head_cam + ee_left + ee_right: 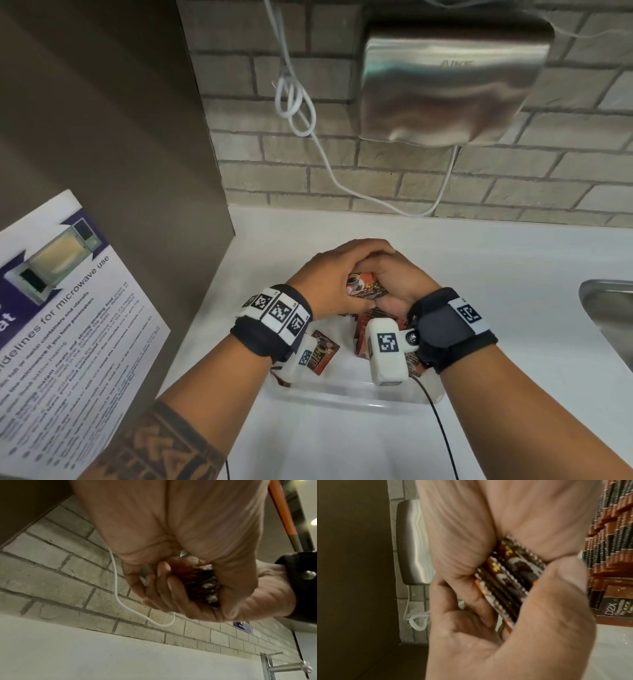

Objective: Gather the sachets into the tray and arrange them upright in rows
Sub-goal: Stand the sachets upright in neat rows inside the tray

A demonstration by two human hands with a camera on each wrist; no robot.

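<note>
Two hands meet over a white counter, largest of all below a brick wall that carries a steel dryer and a looped white cable. Left of the counter stands a brown panel with a microwave notice leaning on it, and a sink edge shows at far right. Near the counter's front sits the clear tray, directly under both wrists. Inside it a row of brown sachets stands upright just below the right wrist, while one loose sachet lies tilted beside the left wrist camera. Above the tray's far side, the left hand and right hand press together, fingers curled round a small stack of sachets. That stack is clamped between the two palms, its printed face turned toward the head camera. From the right wrist view the stack shows as several crimped edges packed side by side, thumb bearing against them.
</note>
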